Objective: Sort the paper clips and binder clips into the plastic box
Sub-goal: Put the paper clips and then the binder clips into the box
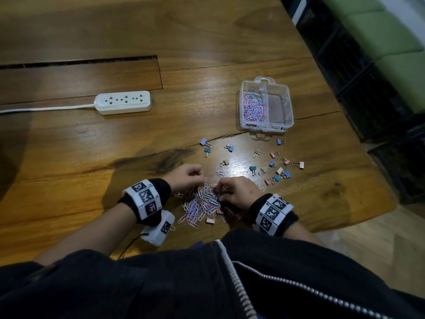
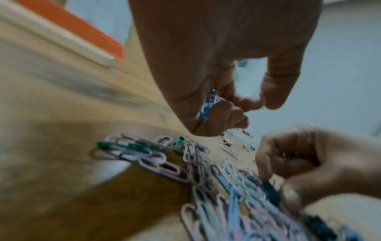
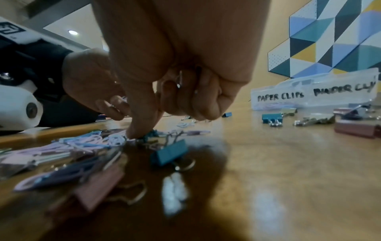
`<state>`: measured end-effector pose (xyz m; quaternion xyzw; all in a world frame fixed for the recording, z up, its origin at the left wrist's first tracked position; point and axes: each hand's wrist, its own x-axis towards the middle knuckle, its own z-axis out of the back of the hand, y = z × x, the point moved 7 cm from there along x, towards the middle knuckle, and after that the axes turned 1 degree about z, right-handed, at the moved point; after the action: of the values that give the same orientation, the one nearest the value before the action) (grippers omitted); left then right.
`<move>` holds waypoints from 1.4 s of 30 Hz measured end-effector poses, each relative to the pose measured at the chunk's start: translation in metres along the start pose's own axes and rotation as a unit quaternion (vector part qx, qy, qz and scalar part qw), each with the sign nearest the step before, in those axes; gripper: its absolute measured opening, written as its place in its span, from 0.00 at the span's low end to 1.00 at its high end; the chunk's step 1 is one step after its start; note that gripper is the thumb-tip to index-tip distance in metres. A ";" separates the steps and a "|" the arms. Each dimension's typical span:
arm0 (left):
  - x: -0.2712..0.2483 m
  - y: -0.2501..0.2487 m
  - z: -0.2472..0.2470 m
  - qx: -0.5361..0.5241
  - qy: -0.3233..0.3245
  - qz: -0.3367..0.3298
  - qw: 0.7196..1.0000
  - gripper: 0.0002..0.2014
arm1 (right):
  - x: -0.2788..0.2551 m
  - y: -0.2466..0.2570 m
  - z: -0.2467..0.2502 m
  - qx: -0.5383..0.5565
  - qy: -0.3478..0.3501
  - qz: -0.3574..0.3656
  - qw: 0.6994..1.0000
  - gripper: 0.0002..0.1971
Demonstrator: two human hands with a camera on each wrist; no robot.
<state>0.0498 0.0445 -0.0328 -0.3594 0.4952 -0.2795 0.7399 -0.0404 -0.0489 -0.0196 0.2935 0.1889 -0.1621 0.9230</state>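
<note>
glossy wooden surface [image 1: 207,38], white power strip [image 1: 123,102] at left, clear plastic box [image 1: 266,104] at right, scattered binder clips [image 1: 273,165] near it, paper clip pile [image 1: 202,203] at the near edge, seemingly mixed with binder clips

On the wooden table [image 1: 69,157], the paper clip pile [image 1: 202,203] lies nearest, binder clips [image 1: 264,162] beyond, plastic box [image 1: 290,107] farther, power strip [image 1: 123,102] far left.

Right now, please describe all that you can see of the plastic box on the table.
The plastic box is clear, rectangular and open on top, with a small tab at each end. A divider splits it into two compartments: the left holds pink and blue paper clips, the right looks empty. Handwritten labels on its front read PAPER CLIPS and, less clearly, BINDER CLIPS. It stands flat on the wooden table; neither hand touches it.
</note>
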 end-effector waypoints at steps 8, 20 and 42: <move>-0.008 0.017 0.022 -0.196 -0.021 0.032 0.980 0.16 | 0.014 -0.002 0.007 0.135 0.046 -0.024 0.989 0.05; -0.026 0.031 0.033 -0.045 -0.052 0.065 0.996 0.15 | 0.009 -0.018 0.006 0.075 -0.051 -0.119 0.989 0.26; -0.058 0.042 0.012 0.412 -0.044 0.042 0.909 0.27 | 0.005 -0.040 0.015 0.565 -0.069 -0.114 0.814 0.09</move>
<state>0.0424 0.1170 -0.0331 -0.0132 0.3174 -0.4109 0.8545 -0.0488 -0.0903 -0.0295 0.7279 0.0320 -0.3640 0.5803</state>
